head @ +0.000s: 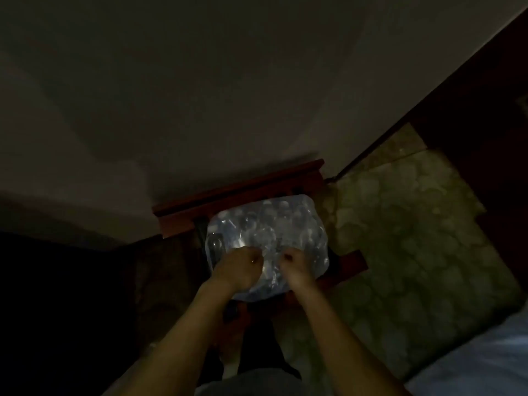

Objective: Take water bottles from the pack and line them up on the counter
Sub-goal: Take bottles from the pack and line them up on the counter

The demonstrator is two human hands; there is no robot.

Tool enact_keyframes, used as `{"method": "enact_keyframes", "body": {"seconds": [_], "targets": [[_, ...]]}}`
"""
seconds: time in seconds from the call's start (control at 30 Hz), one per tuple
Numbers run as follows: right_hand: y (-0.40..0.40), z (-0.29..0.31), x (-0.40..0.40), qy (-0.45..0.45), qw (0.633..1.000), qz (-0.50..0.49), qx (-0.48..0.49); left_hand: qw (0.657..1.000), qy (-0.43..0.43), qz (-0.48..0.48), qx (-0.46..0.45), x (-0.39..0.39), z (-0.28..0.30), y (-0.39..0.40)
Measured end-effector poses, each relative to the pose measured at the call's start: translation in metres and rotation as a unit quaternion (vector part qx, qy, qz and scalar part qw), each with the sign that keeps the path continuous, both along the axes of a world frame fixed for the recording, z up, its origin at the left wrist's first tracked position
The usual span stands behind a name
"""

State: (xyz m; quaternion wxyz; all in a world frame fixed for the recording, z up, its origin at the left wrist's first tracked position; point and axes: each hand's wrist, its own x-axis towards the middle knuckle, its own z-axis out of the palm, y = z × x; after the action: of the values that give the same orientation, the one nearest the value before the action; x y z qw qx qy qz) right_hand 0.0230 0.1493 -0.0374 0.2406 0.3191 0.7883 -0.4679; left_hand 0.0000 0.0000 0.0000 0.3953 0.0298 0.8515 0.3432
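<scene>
Scene is dim; detail is limited. A shrink-wrapped pack of water bottles (265, 241) sits on a reddish wooden chair (237, 192), whose back rail stands against a pale wall (200, 81). The pack covers most of the seat. Bottle caps show faintly through the clear film across its top; individual bottles cannot be counted.

Left hand (238, 270) rests on the near left part of the pack, fingers curled inward, apparently pinching the plastic film near the middle of the top. Right hand (295, 267) lies just beside it on the near right part, fingers likewise curled and apparently gripping the film. The two hands are close together, a small gap between the knuckles. Whether either hand holds a bottle beneath the wrap cannot be told.

To the right of the chair lies a patterned floor (400, 238) of greenish mottled tile. A dark wooden door frame (428, 110) runs diagonally at upper right. A pale blue fabric (485, 361) occupies the lower right corner
</scene>
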Motion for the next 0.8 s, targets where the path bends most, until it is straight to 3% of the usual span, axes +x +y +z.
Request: {"method": "enact_keyframes", "body": {"seconds": [0.07, 0.13, 0.23, 0.4, 0.57, 0.7, 0.8], "targets": [[0.003, -0.017, -0.010, -0.011, 1.000, -0.018, -0.021, 1.000, -0.003, 0.005, -0.017, -0.002, -0.010, 0.007], [0.002, -0.036, -0.021, -0.050, 0.986, -0.133, -0.092, 0.999, -0.017, 0.004, -0.034, -0.002, -0.016, 0.009], [-0.002, -0.055, -0.037, -0.104, 0.909, -0.329, -0.234, 0.999, -0.044, 0.015, -0.028, 0.000, -0.029, 0.015], [-0.003, -0.080, -0.053, -0.141, 0.826, -0.418, -0.351, 0.997, -0.048, 0.055, -0.017, 0.000, -0.040, 0.021], [-0.007, -0.097, -0.065, -0.160, 0.800, -0.429, -0.387, 0.994, -0.065, 0.090, -0.003, 0.001, -0.044, 0.023], [-0.007, -0.094, -0.060, -0.160, 0.837, -0.376, -0.365, 0.995, -0.060, 0.081, 0.009, -0.003, -0.040, 0.028], [-0.001, -0.082, -0.049, -0.137, 0.830, -0.384, -0.381, 0.995, -0.047, 0.087, 0.011, -0.010, -0.035, 0.033]]}}
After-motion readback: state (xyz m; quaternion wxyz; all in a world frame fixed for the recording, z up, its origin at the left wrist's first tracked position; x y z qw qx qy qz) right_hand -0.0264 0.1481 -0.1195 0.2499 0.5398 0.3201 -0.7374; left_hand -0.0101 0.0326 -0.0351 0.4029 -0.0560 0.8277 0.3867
